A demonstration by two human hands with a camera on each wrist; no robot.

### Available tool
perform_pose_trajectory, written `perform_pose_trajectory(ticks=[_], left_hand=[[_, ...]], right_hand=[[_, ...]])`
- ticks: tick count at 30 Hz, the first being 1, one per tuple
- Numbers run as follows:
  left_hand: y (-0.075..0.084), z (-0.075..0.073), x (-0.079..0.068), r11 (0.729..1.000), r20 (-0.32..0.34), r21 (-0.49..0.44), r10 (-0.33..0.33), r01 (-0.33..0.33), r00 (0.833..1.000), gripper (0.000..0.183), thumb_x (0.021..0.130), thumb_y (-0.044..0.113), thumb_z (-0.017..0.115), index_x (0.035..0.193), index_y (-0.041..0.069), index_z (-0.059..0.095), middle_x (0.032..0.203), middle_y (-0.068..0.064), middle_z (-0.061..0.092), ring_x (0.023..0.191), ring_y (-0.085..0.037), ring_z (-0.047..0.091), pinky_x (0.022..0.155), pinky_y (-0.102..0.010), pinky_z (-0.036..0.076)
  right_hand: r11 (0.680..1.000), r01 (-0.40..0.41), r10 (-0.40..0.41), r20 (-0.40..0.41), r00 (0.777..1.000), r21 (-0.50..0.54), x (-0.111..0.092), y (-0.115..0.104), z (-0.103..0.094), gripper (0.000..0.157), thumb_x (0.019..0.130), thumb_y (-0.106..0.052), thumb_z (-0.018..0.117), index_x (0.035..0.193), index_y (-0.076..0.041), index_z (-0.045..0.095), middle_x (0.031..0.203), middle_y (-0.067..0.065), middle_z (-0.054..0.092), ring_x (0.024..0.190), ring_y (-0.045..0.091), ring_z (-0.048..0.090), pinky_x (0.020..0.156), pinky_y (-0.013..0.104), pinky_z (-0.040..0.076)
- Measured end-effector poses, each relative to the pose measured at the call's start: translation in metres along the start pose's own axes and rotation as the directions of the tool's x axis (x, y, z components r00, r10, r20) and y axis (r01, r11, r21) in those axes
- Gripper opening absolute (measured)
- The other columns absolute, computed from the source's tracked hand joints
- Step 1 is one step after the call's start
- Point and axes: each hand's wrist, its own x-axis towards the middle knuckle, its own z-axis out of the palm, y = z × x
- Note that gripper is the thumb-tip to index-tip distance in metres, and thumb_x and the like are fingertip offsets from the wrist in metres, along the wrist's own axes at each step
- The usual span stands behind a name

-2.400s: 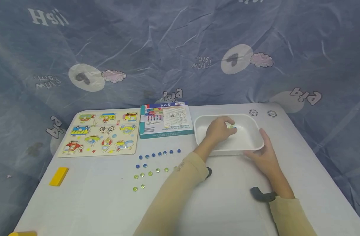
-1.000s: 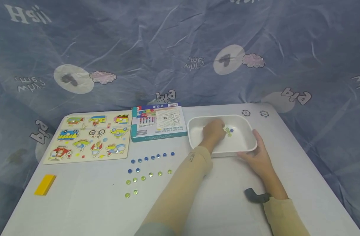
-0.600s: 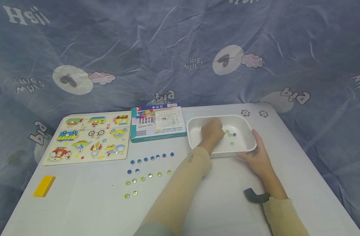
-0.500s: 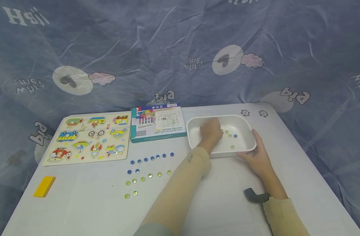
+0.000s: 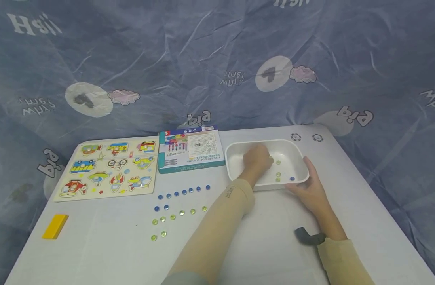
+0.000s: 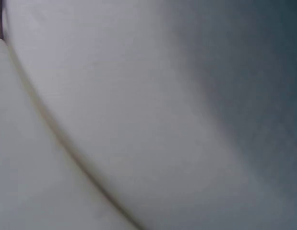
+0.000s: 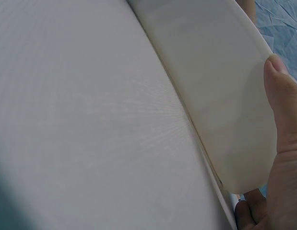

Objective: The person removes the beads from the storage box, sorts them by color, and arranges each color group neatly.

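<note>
My left hand (image 5: 257,160) is inside a white plastic tray (image 5: 231,168), knuckles up and fingers bent down. Its fingertips are mostly hidden, so I cannot tell whether they pinch a bead. Right of it on the tray floor lie a blue bead (image 5: 292,179) and a few green beads (image 5: 278,174). My right hand (image 5: 311,188) grips the tray's near right corner; in the right wrist view its thumb (image 7: 282,96) presses the wall (image 7: 220,96). On the table lie a row of blue beads (image 5: 184,192) with a pair below, and green beads (image 5: 173,217) likewise.
Left of the tray stands a teal and white cardboard box (image 5: 192,150). Farther left lies a wooden vehicle puzzle board (image 5: 107,168), with a yellow block (image 5: 55,226) before it. A patterned blue cloth (image 5: 189,71) hangs behind the white table (image 5: 114,253).
My left hand went down toward the tray's left part. The beads in the tray spread out; the blue one rolled right and nearer. My right hand keeps its grip on the corner.
</note>
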Motion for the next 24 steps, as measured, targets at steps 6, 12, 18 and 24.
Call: perform_pose_trajectory(ticks=[6,12,18,24], left_hand=[[0.003,-0.019,-0.008,0.998,-0.008,-0.043,0.043,-0.044,0.999,0.031,0.082,0.044,0.065,0.064,0.021,0.055,0.06,0.008,0.053,0.057,-0.009,0.049,0.057,-0.026,0.04],[0.01,-0.068,-0.025,0.985,-0.057,-0.108,0.125,-0.131,0.991,0.019,0.08,0.044,0.068,0.093,0.029,0.07,0.085,0.014,0.069,0.07,-0.006,0.058,0.061,-0.024,0.044],[0.002,-0.124,-0.056,0.943,-0.08,-0.162,0.281,-0.291,0.956,0.02,0.082,0.041,0.067,0.098,0.029,0.07,0.098,0.01,0.07,0.073,-0.006,0.058,0.057,-0.021,0.044],[-0.026,-0.17,-0.092,0.896,-0.099,-0.229,0.367,-0.38,0.925,0.017,0.083,0.039,0.068,0.097,0.029,0.07,0.107,0.009,0.066,0.094,-0.011,0.057,0.073,-0.026,0.047]], right_hand=[[1.0,-0.006,0.006,0.021,1.0,0.002,0.002,0.001,-0.002,0.114,0.07,-0.038,0.082,0.149,-0.042,0.0,0.16,-0.003,0.008,0.147,0.032,0.008,0.115,0.059,0.007],[1.0,-0.014,0.014,0.015,1.0,-0.012,0.003,0.002,-0.004,0.114,0.071,-0.038,0.082,0.149,-0.042,-0.002,0.16,-0.001,0.007,0.147,0.033,0.006,0.114,0.061,0.006],[0.998,-0.021,0.022,0.003,1.0,-0.057,0.003,0.003,-0.003,0.114,0.07,-0.044,0.08,0.147,-0.045,-0.004,0.16,-0.003,0.005,0.147,0.032,0.005,0.113,0.062,0.006],[0.999,0.009,-0.009,0.0,1.0,-0.041,0.002,0.004,0.0,0.111,0.073,-0.043,0.078,0.149,-0.041,-0.003,0.16,-0.003,0.006,0.147,0.032,0.005,0.114,0.061,0.004]])
